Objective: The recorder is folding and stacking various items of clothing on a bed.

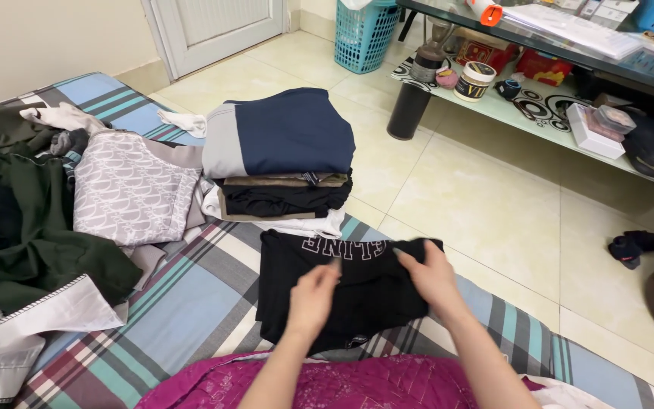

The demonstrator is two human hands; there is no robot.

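— Where is the black garment [357, 291] placed, and how is it gripped?

— It is spread flat on the striped mattress [191, 303], near the middle of the scene, just in front of the person. Its far edge, with pale lettering on a band, is pinched by both hands: the left hand [313, 297] has its fingers closed on the cloth towards the middle of that edge, and the right hand [433, 274] has its fingers closed on the far right corner.

— Which way does its long axis run?

— Left to right, across the line of the arms. Most of the cloth lies to the left of and nearer than the two grips, so the far left corner is closer to the left hand; nothing is held there.

— What is found around it?

— A stack of folded clothes [281, 155] stands just beyond the far edge, topped by a navy and grey piece, and a white item at its base is almost touched by the black cloth. A grey patterned garment [134, 189] and a dark green pile [17, 220] lie to the left. A magenta cloth [319, 382] is seen at the near edge.

— Is anything in the way?

— On the garment itself, nothing. The tiled floor [493, 204] lies to the right, the low glass table [539, 113] well apart.
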